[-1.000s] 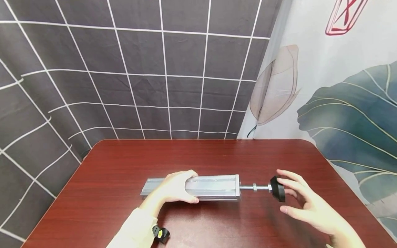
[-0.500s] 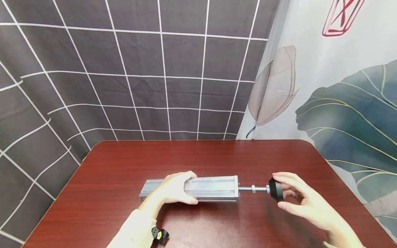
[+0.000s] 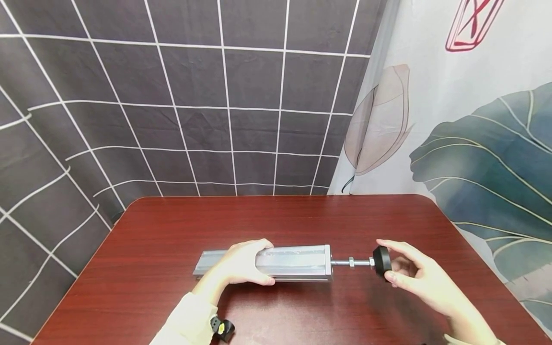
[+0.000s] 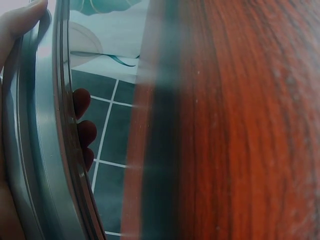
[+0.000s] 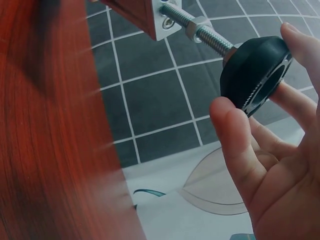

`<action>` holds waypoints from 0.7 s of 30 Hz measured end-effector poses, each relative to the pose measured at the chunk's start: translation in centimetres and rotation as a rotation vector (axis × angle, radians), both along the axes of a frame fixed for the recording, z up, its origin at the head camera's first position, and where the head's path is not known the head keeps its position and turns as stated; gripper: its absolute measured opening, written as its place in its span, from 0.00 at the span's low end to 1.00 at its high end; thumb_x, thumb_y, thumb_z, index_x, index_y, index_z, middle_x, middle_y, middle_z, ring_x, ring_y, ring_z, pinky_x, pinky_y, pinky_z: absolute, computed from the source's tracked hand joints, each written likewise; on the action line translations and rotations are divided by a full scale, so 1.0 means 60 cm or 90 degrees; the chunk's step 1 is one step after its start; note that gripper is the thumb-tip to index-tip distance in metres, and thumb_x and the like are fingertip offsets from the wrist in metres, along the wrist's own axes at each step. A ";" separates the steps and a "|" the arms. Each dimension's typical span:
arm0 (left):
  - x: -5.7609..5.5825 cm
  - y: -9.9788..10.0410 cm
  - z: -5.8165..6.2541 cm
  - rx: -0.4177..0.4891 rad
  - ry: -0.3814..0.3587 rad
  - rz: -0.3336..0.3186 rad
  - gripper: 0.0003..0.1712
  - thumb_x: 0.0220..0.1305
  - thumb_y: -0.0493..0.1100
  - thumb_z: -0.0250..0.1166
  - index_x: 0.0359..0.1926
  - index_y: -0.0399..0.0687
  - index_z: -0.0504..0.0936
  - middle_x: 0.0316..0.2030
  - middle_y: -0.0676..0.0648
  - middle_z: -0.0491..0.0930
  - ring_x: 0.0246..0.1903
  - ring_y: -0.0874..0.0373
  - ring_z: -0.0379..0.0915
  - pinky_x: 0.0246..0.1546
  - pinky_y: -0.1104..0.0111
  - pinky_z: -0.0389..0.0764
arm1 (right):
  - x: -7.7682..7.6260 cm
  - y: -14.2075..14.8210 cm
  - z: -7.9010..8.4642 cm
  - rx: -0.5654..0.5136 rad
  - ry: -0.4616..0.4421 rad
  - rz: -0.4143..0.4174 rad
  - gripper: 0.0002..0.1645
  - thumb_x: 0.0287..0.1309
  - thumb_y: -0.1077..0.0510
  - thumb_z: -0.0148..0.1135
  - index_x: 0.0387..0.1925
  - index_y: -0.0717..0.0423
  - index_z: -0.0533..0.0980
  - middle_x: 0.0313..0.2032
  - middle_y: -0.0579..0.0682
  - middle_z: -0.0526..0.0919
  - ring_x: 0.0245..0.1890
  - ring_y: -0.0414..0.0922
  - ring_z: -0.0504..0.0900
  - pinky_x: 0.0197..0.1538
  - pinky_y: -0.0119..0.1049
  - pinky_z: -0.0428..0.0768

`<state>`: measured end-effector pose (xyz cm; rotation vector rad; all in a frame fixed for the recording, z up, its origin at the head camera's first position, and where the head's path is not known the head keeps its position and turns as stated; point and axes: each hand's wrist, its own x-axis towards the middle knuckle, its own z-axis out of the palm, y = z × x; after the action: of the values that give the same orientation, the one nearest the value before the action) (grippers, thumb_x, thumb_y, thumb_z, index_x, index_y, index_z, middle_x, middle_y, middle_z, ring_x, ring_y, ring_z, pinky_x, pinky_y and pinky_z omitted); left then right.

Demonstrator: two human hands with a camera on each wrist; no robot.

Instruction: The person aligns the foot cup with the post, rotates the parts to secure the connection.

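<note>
A silver aluminium profile [image 3: 297, 260] lies lengthwise over the table, and my left hand [image 3: 242, 261] grips it across the middle. In the left wrist view the fingertips [image 4: 86, 132] curl round the far side of the profile. From its right end plate [image 5: 160, 27] sticks out a threaded rod [image 5: 215, 40] with a hex nut [image 5: 198, 29] partway along. A black round levelling foot [image 5: 252, 67] sits on the rod's outer end. My right hand [image 3: 424, 275] pinches the foot's rim between thumb and finger, the other fingers curled behind it.
The dark red wooden table [image 3: 276, 218] extends on all sides of the profile. Behind it hangs a grey cloth with white grid lines [image 3: 254, 124], and a leaf-patterned curtain [image 3: 470, 158] on the right. A small black device [image 3: 223, 328] is on my left wrist.
My right hand has moved left onto the levelling foot, and its thumb and finger have closed on the rim. The left hand keeps its grip on the profile.
</note>
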<state>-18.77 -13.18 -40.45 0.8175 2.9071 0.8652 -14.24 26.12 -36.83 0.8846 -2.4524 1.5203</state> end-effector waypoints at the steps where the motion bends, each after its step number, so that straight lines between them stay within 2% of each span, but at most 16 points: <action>1: 0.000 0.000 -0.001 0.001 0.001 0.000 0.37 0.32 0.64 0.73 0.48 0.61 0.75 0.41 0.61 0.78 0.40 0.66 0.73 0.44 0.65 0.72 | -0.001 0.001 -0.001 -0.006 -0.004 0.006 0.40 0.45 0.78 0.62 0.62 0.60 0.65 0.36 0.46 0.78 0.26 0.40 0.78 0.27 0.31 0.76; 6: 0.000 0.001 -0.002 0.002 0.001 0.001 0.37 0.32 0.64 0.73 0.48 0.61 0.75 0.41 0.61 0.78 0.40 0.66 0.73 0.44 0.65 0.72 | -0.001 0.002 -0.002 -0.006 -0.015 0.014 0.40 0.46 0.77 0.61 0.63 0.60 0.64 0.29 0.48 0.79 0.23 0.41 0.78 0.26 0.32 0.76; 10: 0.000 0.001 -0.002 -0.001 0.002 0.001 0.37 0.32 0.65 0.73 0.48 0.62 0.75 0.41 0.61 0.78 0.40 0.66 0.73 0.43 0.64 0.72 | 0.002 0.004 0.004 0.033 -0.012 -0.005 0.42 0.46 0.75 0.63 0.65 0.60 0.62 0.41 0.41 0.79 0.32 0.39 0.80 0.34 0.28 0.77; 13: -0.001 0.001 -0.002 0.001 0.003 0.000 0.37 0.32 0.65 0.73 0.48 0.62 0.75 0.41 0.62 0.78 0.40 0.66 0.73 0.43 0.64 0.72 | 0.003 0.010 0.007 0.063 0.002 0.002 0.49 0.43 0.75 0.67 0.67 0.60 0.57 0.55 0.39 0.71 0.44 0.36 0.77 0.43 0.25 0.75; 15: -0.001 0.001 -0.003 0.004 0.001 0.002 0.37 0.32 0.64 0.73 0.48 0.62 0.75 0.40 0.62 0.78 0.39 0.66 0.73 0.43 0.65 0.72 | 0.003 0.014 0.007 0.063 0.014 0.029 0.54 0.39 0.76 0.68 0.68 0.62 0.53 0.60 0.42 0.65 0.49 0.35 0.74 0.47 0.24 0.72; 17: -0.002 0.001 -0.003 0.006 0.001 0.004 0.37 0.32 0.64 0.73 0.48 0.62 0.75 0.40 0.62 0.78 0.39 0.66 0.73 0.42 0.65 0.73 | 0.001 0.017 0.004 0.041 0.045 0.072 0.56 0.35 0.78 0.69 0.68 0.66 0.52 0.64 0.50 0.59 0.55 0.36 0.70 0.50 0.23 0.69; 21: -0.002 0.001 -0.002 0.009 -0.002 0.005 0.37 0.31 0.64 0.74 0.48 0.61 0.76 0.39 0.62 0.78 0.39 0.66 0.73 0.42 0.65 0.73 | -0.004 0.018 -0.005 -0.038 0.082 0.164 0.54 0.32 0.83 0.66 0.65 0.73 0.54 0.66 0.62 0.50 0.60 0.40 0.66 0.55 0.24 0.66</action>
<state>-18.88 -13.14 -40.58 0.8055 2.9075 0.8886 -14.51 27.22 -37.11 1.2853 -2.2614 1.5474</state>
